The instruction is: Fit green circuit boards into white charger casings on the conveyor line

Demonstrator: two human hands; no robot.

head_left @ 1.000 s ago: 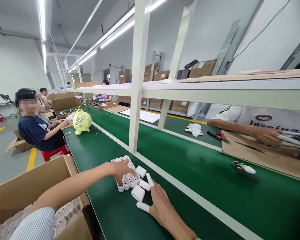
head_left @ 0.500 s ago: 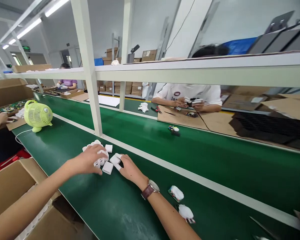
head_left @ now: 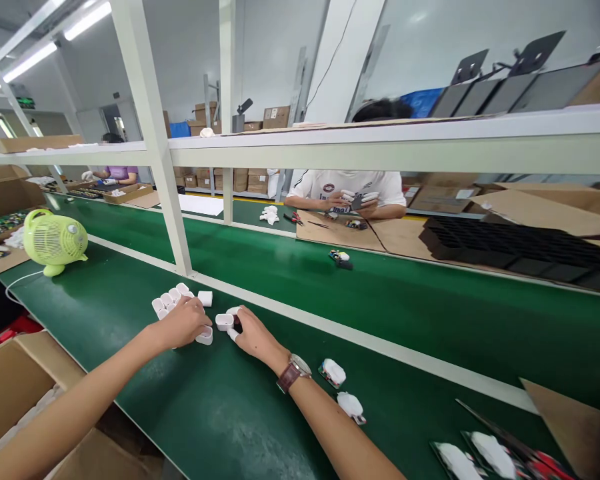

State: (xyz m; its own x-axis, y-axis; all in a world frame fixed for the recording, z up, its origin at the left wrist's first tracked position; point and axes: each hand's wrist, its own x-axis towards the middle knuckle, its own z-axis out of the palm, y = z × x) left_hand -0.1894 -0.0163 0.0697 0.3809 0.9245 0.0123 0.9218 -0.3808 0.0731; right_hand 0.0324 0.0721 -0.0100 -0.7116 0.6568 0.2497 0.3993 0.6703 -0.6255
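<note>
White plastic charger housings (head_left: 170, 298) stand in a cluster on the green bench, several with their hollow ends up. My left hand (head_left: 186, 321) reaches over the cluster with curled fingers, closed on one white housing (head_left: 205, 337) at its near edge; the fingertips are partly hidden. My right hand (head_left: 253, 337), wearing white finger covers, pinches another open-ended housing (head_left: 225, 323) between thumb and fingers. A loose housing (head_left: 205, 298) lies just behind, apart from both hands. Circuit boards wrapped in white (head_left: 333, 373) lie to the right of my right forearm.
A green fan (head_left: 55, 240) stands at the left, above a cardboard box (head_left: 45, 360). A white post (head_left: 167, 200) rises behind the housings. Tweezers (head_left: 485, 420) and a red-handled tool (head_left: 547, 465) lie at lower right. A co-worker (head_left: 350, 193) handles a dark part across the bench.
My left hand has closed from spread fingers and come down onto a housing. The housing in my right hand has turned, showing its hollow end. The view has swung to the right.
</note>
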